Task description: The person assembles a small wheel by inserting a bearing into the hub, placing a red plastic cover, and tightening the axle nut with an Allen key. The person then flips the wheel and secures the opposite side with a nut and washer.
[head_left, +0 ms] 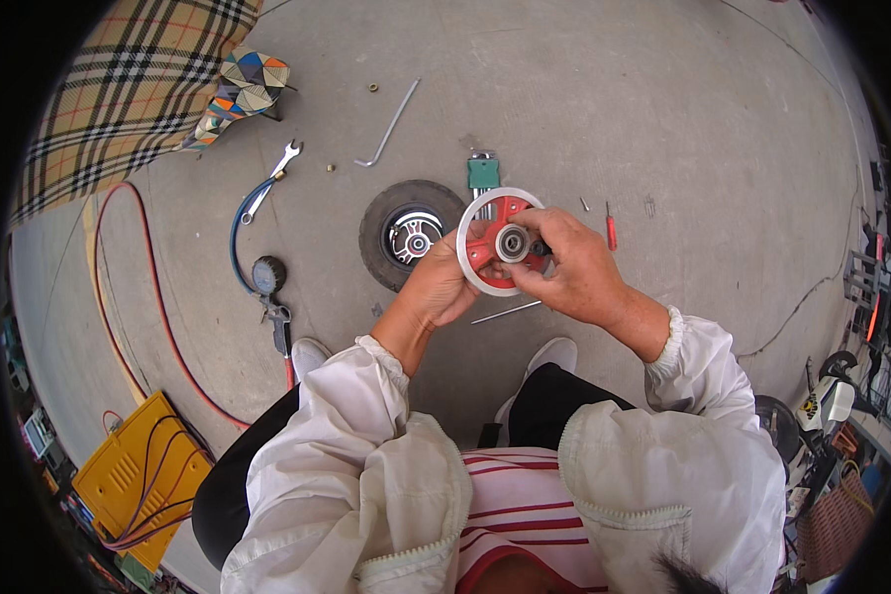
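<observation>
Above the floor, in front of my body, I hold a red wheel rim (478, 253) with a silver outer ring. My left hand (436, 287) grips its left side, with part of the fingers hidden behind it. My right hand (592, 279) is closed at the hub, thumb and index finger on either side of a round ball bearing (513, 245). Whether the bearing is fully seated I cannot tell. Just left of the rim, a small wheel with a black tyre (374, 234) lies flat. Beyond the rim is a green hex key holder (483, 174), and a thin metal rod (506, 313) lies nearer to me.
An L-shaped bar (398, 123), a combination wrench (272, 180) and a red screwdriver (611, 230) lie on the concrete floor (703, 139). At left are a tyre inflator gauge (268, 275), a red hose (156, 287) and a yellow panel (119, 477). Assorted gear, including a wicker basket (834, 525), lines the right.
</observation>
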Demonstrator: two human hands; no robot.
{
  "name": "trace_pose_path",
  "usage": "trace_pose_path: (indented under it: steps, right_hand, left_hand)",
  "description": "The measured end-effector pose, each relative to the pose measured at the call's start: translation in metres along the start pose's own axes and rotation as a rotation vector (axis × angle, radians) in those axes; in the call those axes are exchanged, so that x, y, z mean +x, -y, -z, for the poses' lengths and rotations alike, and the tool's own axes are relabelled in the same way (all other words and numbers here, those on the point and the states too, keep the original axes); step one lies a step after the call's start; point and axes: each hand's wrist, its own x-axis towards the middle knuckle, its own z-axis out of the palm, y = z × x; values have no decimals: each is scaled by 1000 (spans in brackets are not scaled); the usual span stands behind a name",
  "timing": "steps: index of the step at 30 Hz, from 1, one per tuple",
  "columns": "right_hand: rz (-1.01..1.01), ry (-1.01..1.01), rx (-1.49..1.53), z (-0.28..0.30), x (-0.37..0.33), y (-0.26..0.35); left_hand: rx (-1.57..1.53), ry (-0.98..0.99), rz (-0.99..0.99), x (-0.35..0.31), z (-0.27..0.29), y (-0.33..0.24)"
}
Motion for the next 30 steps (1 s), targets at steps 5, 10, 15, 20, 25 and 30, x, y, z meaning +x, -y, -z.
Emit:
trace_pose_path:
  steps: [5, 10, 15, 20, 25, 30]
  right_hand:
    - [19, 72, -47, 5, 2, 13]
    - [22, 99, -89, 10, 6, 34]
    - [190, -146, 61, 27, 6, 35]
    - [321, -156, 123, 49, 4, 44]
    - [359, -173, 104, 36, 3, 39]
    - [342, -200, 27, 32, 2, 31]
  left_hand:
    - [9, 23, -36, -2, 1, 1]
    - [-104, 124, 3, -2, -3, -2]
    - [-108, 134, -54, 0, 3, -3]
    - [-177, 80, -51, 0, 8, -1]
    - [-100, 68, -77, 2, 0, -3]
    - [-136, 86, -36, 3, 0, -7]
